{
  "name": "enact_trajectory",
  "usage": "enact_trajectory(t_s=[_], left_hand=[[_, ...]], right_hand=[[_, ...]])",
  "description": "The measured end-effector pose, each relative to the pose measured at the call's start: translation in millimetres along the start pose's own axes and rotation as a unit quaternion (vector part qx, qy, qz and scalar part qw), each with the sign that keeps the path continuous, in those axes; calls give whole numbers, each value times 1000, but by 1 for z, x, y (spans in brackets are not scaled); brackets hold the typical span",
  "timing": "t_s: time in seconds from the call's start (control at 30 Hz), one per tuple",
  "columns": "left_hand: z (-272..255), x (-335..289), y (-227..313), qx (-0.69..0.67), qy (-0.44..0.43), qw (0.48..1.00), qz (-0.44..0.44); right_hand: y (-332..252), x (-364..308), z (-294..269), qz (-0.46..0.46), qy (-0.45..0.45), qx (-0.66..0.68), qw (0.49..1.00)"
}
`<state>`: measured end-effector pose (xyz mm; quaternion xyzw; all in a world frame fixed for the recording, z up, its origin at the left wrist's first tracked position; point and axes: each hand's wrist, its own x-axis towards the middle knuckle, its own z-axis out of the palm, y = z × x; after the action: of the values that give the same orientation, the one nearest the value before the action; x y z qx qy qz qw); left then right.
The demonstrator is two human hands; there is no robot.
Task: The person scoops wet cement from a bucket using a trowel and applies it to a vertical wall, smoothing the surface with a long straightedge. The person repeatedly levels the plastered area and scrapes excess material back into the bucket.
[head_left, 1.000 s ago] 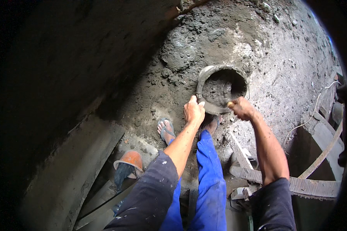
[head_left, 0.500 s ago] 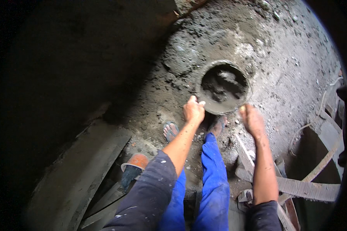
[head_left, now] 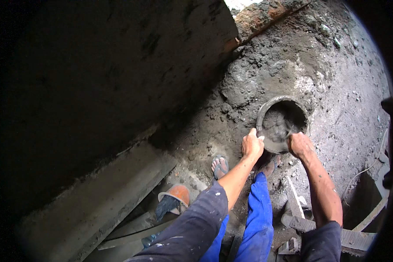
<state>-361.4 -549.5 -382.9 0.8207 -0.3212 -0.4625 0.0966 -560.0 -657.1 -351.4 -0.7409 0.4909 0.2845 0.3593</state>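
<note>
A round, mortar-smeared bucket (head_left: 263, 114) stands on the rough ground just beyond my feet. Wet grey mortar (head_left: 277, 124) lies inside it. My left hand (head_left: 253, 144) is closed on the left near part of the rim, thumb on top. At the right near side, my right hand (head_left: 301, 145) is closed, its fingers reaching over the rim toward the mortar. What the right hand grips, if anything, is hidden behind the fingers and blurred.
An orange hard hat (head_left: 178, 194) with dark cloth lies left of my legs. A concrete ledge (head_left: 105, 198) runs beside a dark wall (head_left: 131, 74). Wooden boards (head_left: 353, 239) and a thin cable (head_left: 358, 175) lie at the right. Loose rubble (head_left: 242, 83) spreads beyond the bucket.
The view has shifted, so the bucket appears lower and farther right. My right hand has moved inward over the rim, and the mortar's surface looks different. My left hand keeps its hold.
</note>
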Motion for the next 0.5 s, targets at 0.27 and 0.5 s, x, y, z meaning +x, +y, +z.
enact_trajectory(t_s=[0.27, 0.5], left_hand=[[3, 0, 0, 6, -7, 1000, 12], [2, 1, 7, 22, 23, 998, 58]], right_hand=[[-2, 0, 14, 53, -11, 34, 998], [9, -1, 34, 140, 186, 191, 954]])
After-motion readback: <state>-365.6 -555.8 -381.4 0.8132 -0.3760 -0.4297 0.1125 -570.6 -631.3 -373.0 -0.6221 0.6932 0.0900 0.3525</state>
